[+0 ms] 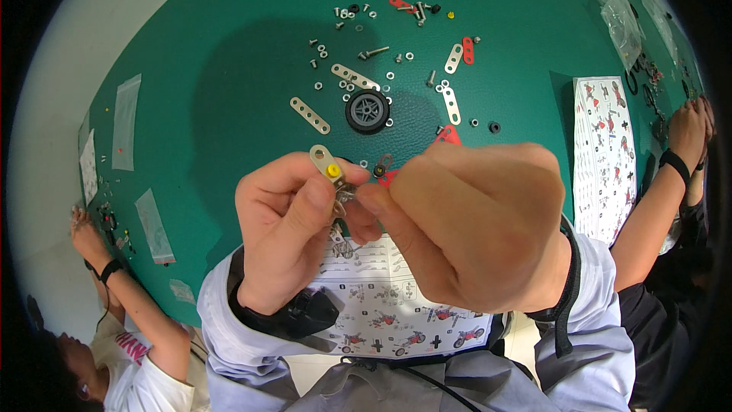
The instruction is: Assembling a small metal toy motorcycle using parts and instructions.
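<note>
Partly built metal strip assembly [322, 157], bearing a yellow fitting [333, 171], just left of the frame's centre. The left hand [282, 225] holds it, thumb and fingers closed about the strip. The right hand [476, 225] meets it from the right, fingers narrowly drawn together; whether they grip a part cannot be told. Above the hands, a black-tyred wheel [367, 111] lies on the green tabletop [252, 8], a silver perforated strip [309, 115] to its left. Upper right of centre: a red perforated strip [467, 51]. Lower centre: an illustrated instruction sheet [393, 317], partly covered by the hands. Far left and far right: co-workers' forearms [145, 301].
</note>
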A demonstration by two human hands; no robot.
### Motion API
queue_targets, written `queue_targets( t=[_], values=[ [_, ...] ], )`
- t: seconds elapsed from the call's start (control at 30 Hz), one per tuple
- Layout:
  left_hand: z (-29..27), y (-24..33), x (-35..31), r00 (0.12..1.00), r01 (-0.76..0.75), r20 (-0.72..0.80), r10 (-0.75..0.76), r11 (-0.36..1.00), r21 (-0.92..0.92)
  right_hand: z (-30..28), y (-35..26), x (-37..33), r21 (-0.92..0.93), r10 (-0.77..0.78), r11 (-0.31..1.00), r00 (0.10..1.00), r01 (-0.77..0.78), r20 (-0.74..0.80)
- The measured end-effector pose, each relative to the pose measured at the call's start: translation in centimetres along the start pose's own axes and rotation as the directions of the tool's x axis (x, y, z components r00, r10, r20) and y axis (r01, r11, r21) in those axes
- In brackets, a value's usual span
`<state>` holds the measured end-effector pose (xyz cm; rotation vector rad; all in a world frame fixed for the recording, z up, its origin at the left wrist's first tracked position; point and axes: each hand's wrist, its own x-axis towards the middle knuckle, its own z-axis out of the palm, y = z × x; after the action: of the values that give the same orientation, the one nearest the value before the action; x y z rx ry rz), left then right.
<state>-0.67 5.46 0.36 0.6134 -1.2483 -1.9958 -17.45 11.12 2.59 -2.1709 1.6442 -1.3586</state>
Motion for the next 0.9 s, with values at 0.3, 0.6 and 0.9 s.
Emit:
queue_targets(
  t=[0.3,0.6,0.9],
  values=[
    [-0.03,0.66,0.01,0.994,0.109,-0.018,-0.109,0.993,-0.038,-0.06,-0.46,-0.01,-0.068,-0.04,0.997,0.999,0.039,-0.012],
    [0.33,0.69,-0.4,0.998,-0.035,-0.053,0.04,0.995,0.091,-0.19,-0.71,0.11,-0.066,-0.07,0.996,0.997,0.068,-0.036],
    [0.28,0.33,-0.47,0.985,-0.162,-0.034,0.169,0.975,0.154,-0.15,-0.59,0.05,0.047,-0.029,0.998,0.999,0.031,-0.041]
  ],
)
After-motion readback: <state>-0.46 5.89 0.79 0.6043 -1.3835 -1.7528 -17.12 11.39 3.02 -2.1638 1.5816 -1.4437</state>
